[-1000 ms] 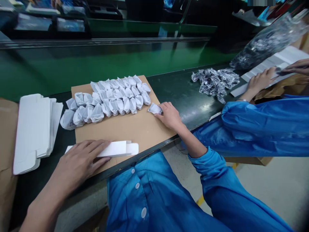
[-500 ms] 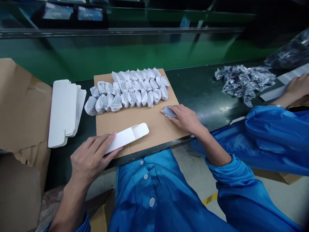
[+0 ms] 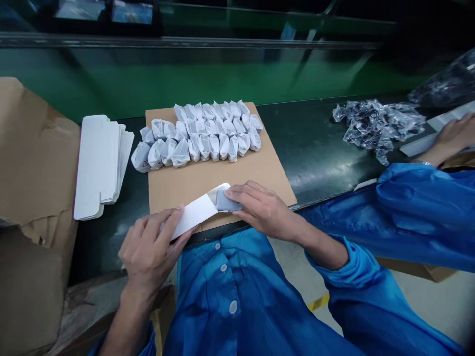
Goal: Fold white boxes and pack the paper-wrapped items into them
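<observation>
My left hand grips a slim white carton, lifted off the brown cardboard sheet with its open end toward the right. My right hand pinches a small white wrapped packet and holds it at the carton's open mouth, partly inside. On the far half of the cardboard lie rows of several more white wrapped packets.
A stack of flat white cartons lies left of the cardboard. A torn brown box stands at far left. A pile of clear plastic bags is at the right, beside a co-worker's hand and blue sleeve. A green conveyor runs behind.
My right hand carried the packet from the cardboard's right side to the carton's open end. My left hand lifted and tilted the carton toward it.
</observation>
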Demonstrator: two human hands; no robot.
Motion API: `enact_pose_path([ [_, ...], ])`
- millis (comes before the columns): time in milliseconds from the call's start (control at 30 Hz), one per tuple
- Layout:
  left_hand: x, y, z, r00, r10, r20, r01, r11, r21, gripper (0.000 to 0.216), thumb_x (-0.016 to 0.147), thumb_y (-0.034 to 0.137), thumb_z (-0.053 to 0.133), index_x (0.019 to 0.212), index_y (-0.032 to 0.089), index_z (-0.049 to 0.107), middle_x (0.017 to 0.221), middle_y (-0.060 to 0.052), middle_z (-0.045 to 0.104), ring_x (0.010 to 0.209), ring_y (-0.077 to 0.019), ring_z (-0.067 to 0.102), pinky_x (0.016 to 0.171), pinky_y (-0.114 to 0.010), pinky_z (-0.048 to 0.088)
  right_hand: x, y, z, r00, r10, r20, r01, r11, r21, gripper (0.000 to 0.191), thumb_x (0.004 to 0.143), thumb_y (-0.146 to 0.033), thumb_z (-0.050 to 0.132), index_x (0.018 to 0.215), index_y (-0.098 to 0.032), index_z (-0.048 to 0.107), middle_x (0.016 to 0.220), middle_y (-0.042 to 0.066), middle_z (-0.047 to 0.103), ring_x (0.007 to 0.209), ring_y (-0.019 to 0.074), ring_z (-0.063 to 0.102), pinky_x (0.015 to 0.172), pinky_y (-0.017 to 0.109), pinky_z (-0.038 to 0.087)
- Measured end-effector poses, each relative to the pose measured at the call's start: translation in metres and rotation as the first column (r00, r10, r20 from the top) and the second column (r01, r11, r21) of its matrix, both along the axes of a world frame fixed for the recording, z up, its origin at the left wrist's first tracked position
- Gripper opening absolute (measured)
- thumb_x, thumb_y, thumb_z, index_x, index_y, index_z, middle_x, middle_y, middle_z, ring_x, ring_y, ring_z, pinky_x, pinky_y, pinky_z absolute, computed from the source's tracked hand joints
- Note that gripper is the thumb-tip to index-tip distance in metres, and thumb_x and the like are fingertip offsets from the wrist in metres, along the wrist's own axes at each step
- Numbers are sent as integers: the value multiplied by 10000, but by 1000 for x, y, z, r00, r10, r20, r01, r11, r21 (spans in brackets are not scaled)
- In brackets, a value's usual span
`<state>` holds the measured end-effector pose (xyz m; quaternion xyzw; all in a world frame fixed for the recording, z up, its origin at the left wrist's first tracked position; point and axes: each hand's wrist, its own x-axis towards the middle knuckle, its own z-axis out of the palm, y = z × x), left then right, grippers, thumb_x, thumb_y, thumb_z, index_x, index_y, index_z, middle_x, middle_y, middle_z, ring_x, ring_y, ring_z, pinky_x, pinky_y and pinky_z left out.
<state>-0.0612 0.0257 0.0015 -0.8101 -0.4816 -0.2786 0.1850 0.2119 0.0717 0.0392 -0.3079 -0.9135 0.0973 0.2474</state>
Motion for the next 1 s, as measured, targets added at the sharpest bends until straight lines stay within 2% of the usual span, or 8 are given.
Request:
enact_pose_path([
  [167, 5, -3, 3, 998, -65, 18, 65, 998, -16, 570, 752, 329, 809, 1255, 152, 607, 989, -109, 749, 770, -232, 638, 679, -338, 468, 8, 19, 31, 943, 104, 316, -133, 989, 71, 349, 953, -41, 411, 1272, -58, 552, 1222, 186, 644, 1017, 250, 571, 803, 390, 552],
  [300, 7, -6, 1, 977, -76, 199, 107, 983, -148, 532, 762, 317, 802, 1234, 162, 614, 996, -108, 729, 848, -218, 647, 754, -314, 501, 9, 22, 42, 932, 270, 242, -278, 961, -1, 247, 988, -158, 472, 1188, -111, 607, 1242, 147, 658, 1033, 222, 574, 847, 358, 542],
  [433, 16, -14, -1, 985, 10, 173, 7, 995, -96, 526, 760, 307, 801, 1227, 144, 622, 970, -123, 723, 825, -238, 631, 715, -331, 482, 13, 19, 34, 963, 223, 150, -229, 973, 29, 219, 969, -113, 489, 1145, -119, 620, 1272, 137, 658, 1043, 209, 576, 864, 351, 545],
  [567, 20, -18, -1, 990, -26, 142, 26, 1000, 1, 546, 748, 276, 807, 1238, 139, 611, 953, -133, 717, 797, -248, 622, 702, -346, 469, 15, 14, 34, 976, 212, 43, -213, 977, 11, 207, 959, -114, 521, 1136, -106, 627, 1249, 133, 676, 1082, 199, 586, 914, 347, 556],
  [667, 23, -16, 2, 985, -17, 173, 34, 994, -99, 482, 800, 262, 751, 1245, 150, 603, 974, -130, 700, 837, -245, 634, 724, -337, 484, 16, 10, 38, 970, 212, 121, -225, 968, 107, 212, 964, -96, 494, 1117, -110, 641, 1240, 125, 683, 1073, 205, 599, 887, 351, 579],
  [767, 32, -11, 12, 971, -16, 240, 85, 957, -278, 477, 869, 366, 672, 1279, 143, 574, 1080, -132, 702, 958, -244, 666, 809, -333, 510, 14, 3, 35, 964, 199, 178, -250, 907, 338, 182, 959, -125, 520, 1062, -80, 663, 1178, 154, 702, 1009, 227, 635, 846, 369, 597],
  [867, 44, -6, 26, 936, -44, 349, 174, 920, -350, 541, 899, 511, 598, 1280, 128, 570, 1128, -117, 721, 1000, -219, 690, 860, -309, 518, 13, -5, 28, 959, 203, 199, -278, 812, 512, 176, 937, -173, 574, 1028, -72, 686, 1137, 164, 717, 968, 233, 672, 857, 367, 602],
  [1000, 56, -5, 39, 883, -39, 467, 204, 929, -309, 227, 927, 339, 595, 1039, 158, 674, 941, -61, 748, 846, -164, 697, 780, -265, 513, 15, -16, 25, 949, 251, 190, -314, 712, 628, 221, 931, -294, 596, 950, -118, 730, 1083, 115, 750, 920, 228, 705, 827, 319, 617],
])
